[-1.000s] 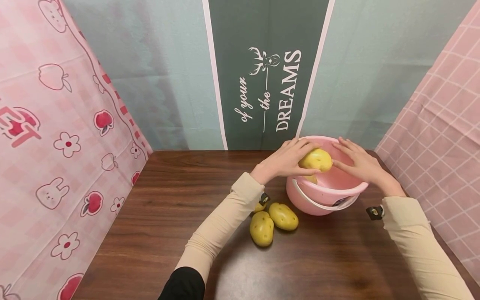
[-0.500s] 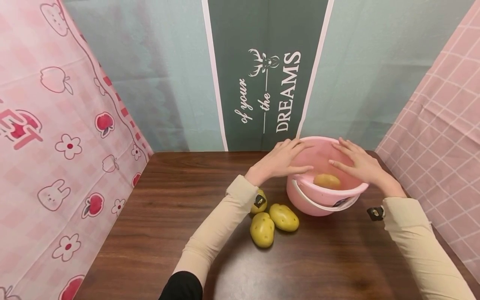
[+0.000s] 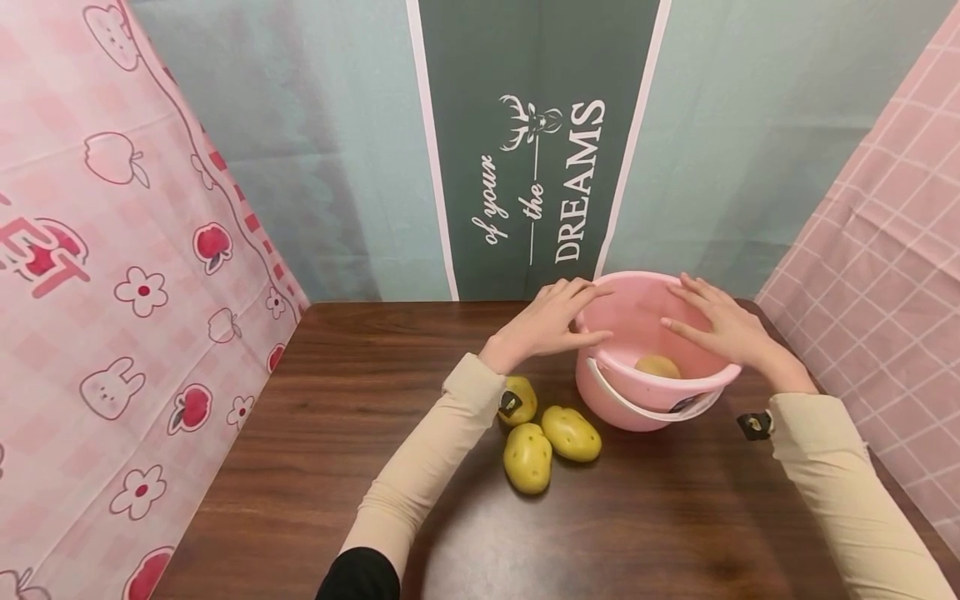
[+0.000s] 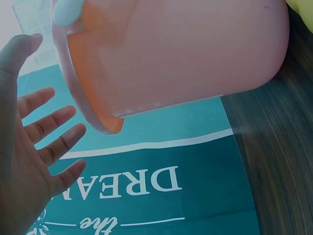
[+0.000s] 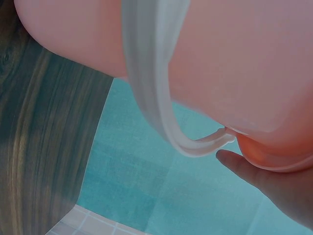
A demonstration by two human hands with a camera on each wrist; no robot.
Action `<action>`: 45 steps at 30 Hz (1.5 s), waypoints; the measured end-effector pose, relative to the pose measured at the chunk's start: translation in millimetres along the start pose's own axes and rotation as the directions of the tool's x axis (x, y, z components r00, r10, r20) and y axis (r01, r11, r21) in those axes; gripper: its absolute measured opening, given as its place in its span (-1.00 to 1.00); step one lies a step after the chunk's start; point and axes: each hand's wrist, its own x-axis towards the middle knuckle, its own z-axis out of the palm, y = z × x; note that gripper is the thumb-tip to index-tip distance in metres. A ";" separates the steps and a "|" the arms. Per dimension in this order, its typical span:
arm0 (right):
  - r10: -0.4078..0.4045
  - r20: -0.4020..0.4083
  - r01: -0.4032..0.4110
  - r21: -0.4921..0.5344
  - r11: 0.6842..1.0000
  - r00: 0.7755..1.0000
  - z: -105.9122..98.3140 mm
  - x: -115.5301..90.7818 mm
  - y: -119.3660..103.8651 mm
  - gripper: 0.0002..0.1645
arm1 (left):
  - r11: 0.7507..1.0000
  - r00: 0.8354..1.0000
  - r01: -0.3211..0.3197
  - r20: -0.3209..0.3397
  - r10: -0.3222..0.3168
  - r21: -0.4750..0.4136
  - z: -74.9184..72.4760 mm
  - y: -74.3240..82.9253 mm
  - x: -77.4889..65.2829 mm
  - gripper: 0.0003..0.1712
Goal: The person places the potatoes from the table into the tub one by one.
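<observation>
A pink bucket with a white handle stands at the back right of the table, and part of one yellow potato shows inside it. My left hand is spread at the bucket's left rim, holding nothing; the left wrist view shows its fingers apart from the wall. Over the right rim lies my right hand with straight fingers; whether it touches the rim I cannot tell. Three potatoes lie on the table in front: one at the front, one at the right and one behind, partly hidden by the left wrist camera.
The dark wooden table runs up to a green cloth backdrop right behind the bucket. Pink patterned cloth hangs at the left, and a pink checked cloth closes the right side.
One second ago my left hand held a potato over the bucket. It let go, the potato dropped inside, and the hand drew back left. My right hand stayed at the rim.
</observation>
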 end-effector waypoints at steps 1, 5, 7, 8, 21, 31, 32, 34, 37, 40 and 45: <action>-0.001 0.001 0.001 0.001 1.000 1.000 0.1 -0.1 0.1 -0.20 | 1.000 1.000 -0.001 -0.002 0.001 0.004 0.2 -0.2 -0.8 -0.26; 0.000 0.004 0.000 0.005 1.000 1.000 0.7 -0.5 1.4 -0.20 | 1.000 1.000 0.005 0.002 -0.005 -0.004 1.2 -2.2 -4.0 -0.26; 0.000 0.006 0.000 0.007 1.000 1.000 0.9 -0.9 2.2 -0.20 | 1.000 1.000 0.008 0.003 -0.008 -0.011 1.6 -3.0 -6.0 -0.26; 0.001 0.006 -0.001 0.009 1.000 1.000 1.0 -1.2 2.5 -0.20 | 1.000 1.000 0.009 0.002 -0.009 -0.021 1.9 -3.6 -7.0 -0.25; 0.010 0.011 -0.011 0.008 1.000 1.000 -0.5 -3.9 4.1 -0.18 | 0.998 0.999 0.035 0.000 -0.035 -0.055 4.5 -12.2 -18.7 -0.24; 0.005 0.008 -0.005 0.006 1.000 1.000 -0.2 -2.0 3.7 -0.19 | 0.996 0.998 0.055 0.007 -0.055 -0.071 9.5 -16.7 -24.9 -0.23; 0.005 0.010 -0.005 0.007 1.000 1.000 -0.2 -1.7 3.7 -0.19 | 0.996 0.998 0.056 0.004 -0.056 -0.069 9.7 -16.9 -25.4 -0.24; 0.005 0.009 -0.005 0.007 1.000 1.000 0.0 -1.3 3.5 -0.19 | 0.996 0.998 0.056 0.000 -0.056 -0.075 10.2 -17.5 -26.4 -0.24; 0.001 0.009 -0.002 0.007 1.000 1.000 -0.3 -0.9 2.2 -0.19 | 0.995 0.998 0.061 -0.004 -0.062 -0.077 10.9 -18.3 -28.4 -0.25; 0.000 0.012 0.000 0.005 1.000 1.000 -0.9 -0.3 0.9 -0.19 | 0.994 0.998 0.069 -0.001 -0.069 -0.081 11.8 -19.1 -31.3 -0.26; 0.002 0.023 -0.002 0.000 1.000 1.000 -1.2 0.6 0.1 -0.19 | 0.992 0.997 0.081 0.002 -0.081 -0.097 14.2 -21.7 -36.4 -0.27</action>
